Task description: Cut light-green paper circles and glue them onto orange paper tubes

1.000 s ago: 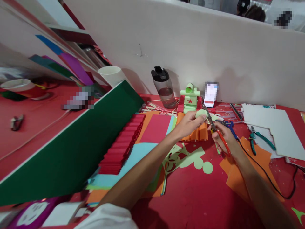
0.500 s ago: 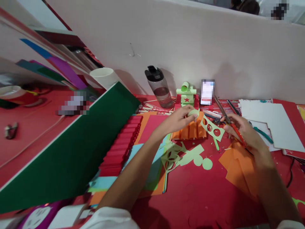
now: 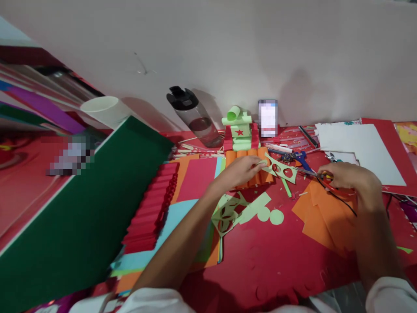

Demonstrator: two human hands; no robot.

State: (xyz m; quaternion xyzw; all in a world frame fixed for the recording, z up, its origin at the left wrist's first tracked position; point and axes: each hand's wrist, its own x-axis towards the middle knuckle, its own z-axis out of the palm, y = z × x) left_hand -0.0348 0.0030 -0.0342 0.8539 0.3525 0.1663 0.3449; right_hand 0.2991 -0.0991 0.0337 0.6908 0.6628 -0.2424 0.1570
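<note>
My left hand [image 3: 243, 170] pinches a pale green paper circle [image 3: 262, 163], seen nearly edge-on, above orange folded paper rolls [image 3: 246, 155]. Beside it lies a pale green paper strip with round holes [image 3: 287, 173]. To the right, my right hand [image 3: 347, 176] is closed on scissors [image 3: 339, 190] with red-orange handles, held low over the table, blades pointing left. Two loose green circles [image 3: 276, 217] and cut green scraps [image 3: 230, 213] lie in front. Behind the rolls stands a green paper model [image 3: 240, 131] with a red star.
A dark-lidded water bottle [image 3: 195, 117] stands against the wall, with a phone [image 3: 268, 118] further right. A green board [image 3: 84, 208] slants across the left side near red pleated paper [image 3: 151, 206]. Orange sheets [image 3: 321, 217], a blue-handled tool [image 3: 302, 161] and white card [image 3: 361, 150] are at right.
My right hand has lowered the scissors from a raised, tilted position to near the table, blades now pointing left. The left hand still holds the circle, now turned edge-on. The view has shifted right.
</note>
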